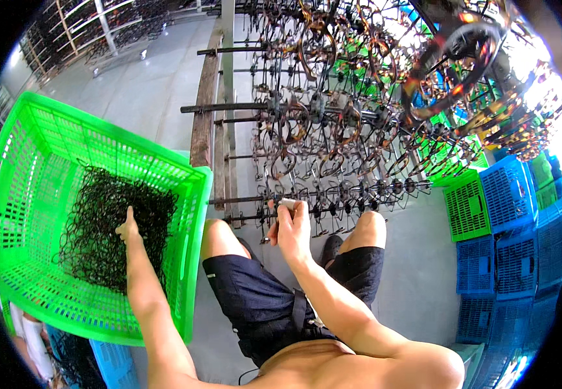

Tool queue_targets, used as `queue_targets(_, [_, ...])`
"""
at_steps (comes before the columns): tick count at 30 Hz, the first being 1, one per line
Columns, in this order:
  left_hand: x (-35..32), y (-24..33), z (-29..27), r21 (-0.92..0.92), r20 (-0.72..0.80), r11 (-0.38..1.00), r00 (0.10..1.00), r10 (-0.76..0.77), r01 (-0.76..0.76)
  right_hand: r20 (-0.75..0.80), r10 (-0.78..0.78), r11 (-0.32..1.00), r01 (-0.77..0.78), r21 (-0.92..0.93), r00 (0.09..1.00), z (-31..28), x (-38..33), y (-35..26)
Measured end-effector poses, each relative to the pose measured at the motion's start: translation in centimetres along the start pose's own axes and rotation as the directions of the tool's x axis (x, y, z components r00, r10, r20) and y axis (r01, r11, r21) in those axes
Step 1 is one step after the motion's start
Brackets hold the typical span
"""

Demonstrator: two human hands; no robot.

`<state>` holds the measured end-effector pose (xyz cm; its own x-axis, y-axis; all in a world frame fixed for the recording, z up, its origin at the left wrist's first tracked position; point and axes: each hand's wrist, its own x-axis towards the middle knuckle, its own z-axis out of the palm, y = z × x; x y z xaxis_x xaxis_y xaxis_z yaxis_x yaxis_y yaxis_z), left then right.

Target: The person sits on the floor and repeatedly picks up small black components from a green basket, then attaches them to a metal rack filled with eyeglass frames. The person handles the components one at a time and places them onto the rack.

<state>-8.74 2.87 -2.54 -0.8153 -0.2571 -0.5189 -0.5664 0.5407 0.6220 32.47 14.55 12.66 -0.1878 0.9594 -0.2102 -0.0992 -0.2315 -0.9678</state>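
Observation:
My left hand (127, 227) is inside the large green plastic basket (103, 146), over a tangled pile of thin dark looped pieces (93, 233), which look like eyeglass frames. One of its fingers is stretched out, apart from the others, and nothing shows in its grip. In front of my knees, my right hand (288, 228) is raised at the near side of the rack, its fingers curled closed. Something small and white, perhaps a wrap, sits at a fingertip. What those fingers hold, if anything, is too small to make out. Dark rods (245, 200) with clips pass just behind that hand.
Rows of rods hold many tortoiseshell eyeglass frames (349, 126) ahead and to the right, some very near. A wooden beam (204, 113) supports the rod ends. Stacked blue crates (514, 259) and a green crate (467, 206) stand right. More racks (80, 32) line the far left.

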Motion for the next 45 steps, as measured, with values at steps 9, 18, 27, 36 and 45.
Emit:
queue_targets(9, [0.9, 2.7, 1.2, -0.121, 0.429, 0.990, 0.903, -0.021, 0.080, -0.082, 0.054, 0.984, -0.067, -0.167, 0.995, -0.8, -1.0, -0.2])
queue_targets(18, [-1.3, -2.2, -2.8, 0.232, 0.171, 0.861, 0.890, 0.422, -0.452, -0.058, 0.052, 0.997, -0.055, -0.054, 0.997, 0.2, 0.6, 0.6])
queue_targets(27, [-9.9, -6.2, -6.3, 0.584, 0.480, 0.519, 0.781, 0.399, -0.625, 0.081, 0.012, 1.000, -0.012, 0.009, 0.997, -0.4, 0.2, -0.1])
queue_targets(36, [-16.8, -10.5, -9.8, 0.064, 0.481, 0.669, 0.611, 0.629, -0.740, 0.026, -0.092, 0.990, 0.094, -0.105, 0.995, -0.7, -0.3, 2.0])
queue_targets(45, [-15.5, -10.6, -9.9, 0.100, 0.181, 0.651, 0.657, 0.732, -0.753, -0.064, -0.238, 0.897, 0.194, -0.398, 0.969, 0.0, 0.0, 1.7])
